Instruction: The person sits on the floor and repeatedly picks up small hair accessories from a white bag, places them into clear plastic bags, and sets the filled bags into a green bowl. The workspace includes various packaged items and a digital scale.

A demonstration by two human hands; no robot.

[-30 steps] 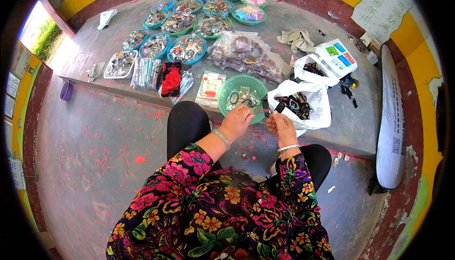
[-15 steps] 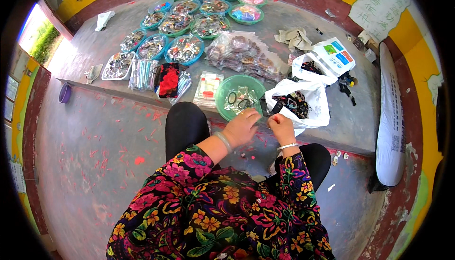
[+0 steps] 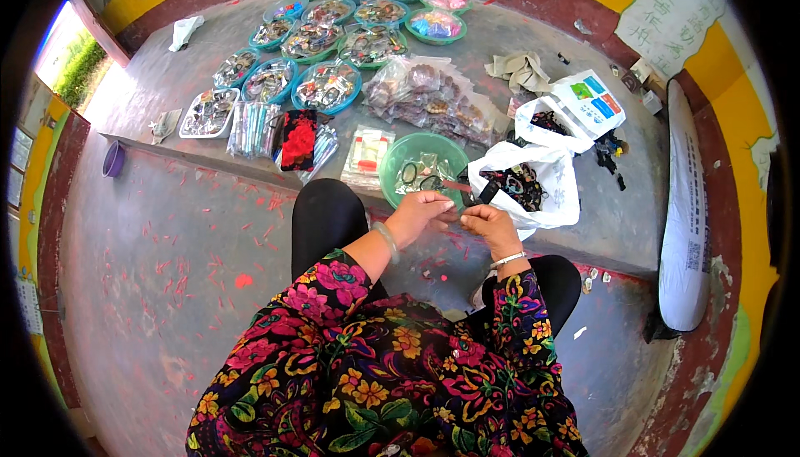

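My left hand (image 3: 419, 214) and my right hand (image 3: 493, 229) meet at their fingertips just in front of the green plastic basin (image 3: 389, 157). Both are closed in a pinch. What lies between the fingers is too small or too clear to make out. A thin reddish strip (image 3: 455, 185) shows just beyond the fingertips, over the basin's right edge. Inside the basin lie small clear packets with dark ring-shaped bands (image 3: 409, 172). Close to my right hand stands an open white plastic bag (image 3: 565, 180), with a heap of dark bands (image 3: 523, 186) in it.
A second white bag (image 3: 583, 107) stands behind, beside scattered black pieces (image 3: 617, 142). Piles of clear packets (image 3: 433, 99) and several basins of small packaged goods (image 3: 327, 86) cover the raised concrete ledge. Left of the green basin lie flat packets (image 3: 367, 153) and a red-and-black pouch (image 3: 297, 140).
My right hand has moved slightly left and down, bringing its fingertips against those of my left hand. The reddish strip now shows over the basin's edge.
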